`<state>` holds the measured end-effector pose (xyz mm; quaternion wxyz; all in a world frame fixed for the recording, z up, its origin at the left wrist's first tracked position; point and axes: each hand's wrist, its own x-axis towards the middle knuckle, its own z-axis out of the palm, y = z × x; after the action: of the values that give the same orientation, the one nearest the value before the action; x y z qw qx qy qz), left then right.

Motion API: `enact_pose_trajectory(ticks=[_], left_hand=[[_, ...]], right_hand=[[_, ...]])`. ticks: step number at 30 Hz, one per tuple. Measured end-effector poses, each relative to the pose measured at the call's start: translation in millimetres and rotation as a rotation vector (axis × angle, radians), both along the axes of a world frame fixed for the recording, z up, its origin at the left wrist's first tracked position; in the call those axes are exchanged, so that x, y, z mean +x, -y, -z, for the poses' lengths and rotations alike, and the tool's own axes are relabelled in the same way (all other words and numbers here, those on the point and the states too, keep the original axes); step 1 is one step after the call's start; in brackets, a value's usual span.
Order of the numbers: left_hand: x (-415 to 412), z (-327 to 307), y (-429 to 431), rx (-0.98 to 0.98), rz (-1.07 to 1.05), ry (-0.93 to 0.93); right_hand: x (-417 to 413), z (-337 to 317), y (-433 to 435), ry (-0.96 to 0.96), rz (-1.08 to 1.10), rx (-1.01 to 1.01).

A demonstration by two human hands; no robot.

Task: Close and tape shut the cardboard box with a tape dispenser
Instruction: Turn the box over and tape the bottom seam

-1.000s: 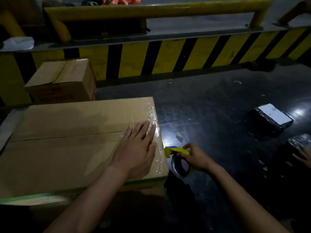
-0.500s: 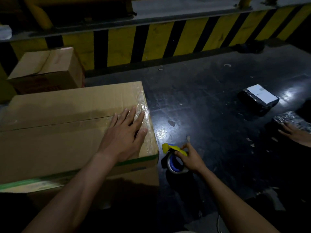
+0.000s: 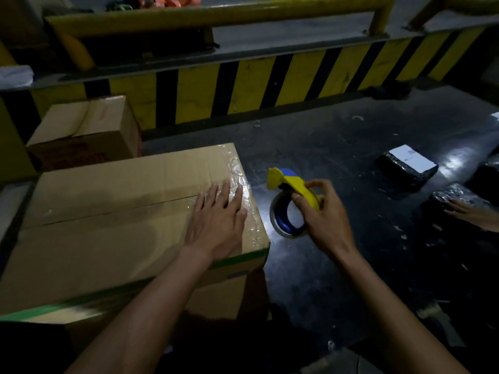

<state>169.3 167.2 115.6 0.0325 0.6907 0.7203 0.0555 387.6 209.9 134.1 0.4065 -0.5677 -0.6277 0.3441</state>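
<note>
My left hand (image 3: pixel 216 225) lies flat, fingers straight, on the closed cardboard box (image 3: pixel 108 211) near its taped right edge; my right hand (image 3: pixel 321 214) grips the yellow-blue tape dispenser (image 3: pixel 289 201) beside the box.

The cardboard box (image 3: pixel 108 211) runs off the left edge, and the left hand (image 3: pixel 216 225) flat on it covers the end of its flap seam (image 3: pixel 121 213). The right hand (image 3: pixel 321 214) hides the handle of the tape dispenser (image 3: pixel 289 184). Another person's hand (image 3: pixel 469 214) is cut off at the right edge; the label (image 3: pixel 410 157) on a black parcel (image 3: pixel 399 175) is too small to read.
</note>
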Motion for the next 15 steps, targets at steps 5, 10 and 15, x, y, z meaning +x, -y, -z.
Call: enact_pose_trajectory(ticks=[5,10,15], left_hand=[[-32,-18,-2,-0.015,0.075,0.143],[-93,-30,-18,-0.015,0.106,0.107],[-157,-37,-59,-0.128,0.1,-0.098]], right_hand=[[-18,-41,30,0.066,-0.05,-0.01],[-48,-42,52,0.263,-0.006,0.004],[-69,-41,71,0.371,0.047,0.004]])
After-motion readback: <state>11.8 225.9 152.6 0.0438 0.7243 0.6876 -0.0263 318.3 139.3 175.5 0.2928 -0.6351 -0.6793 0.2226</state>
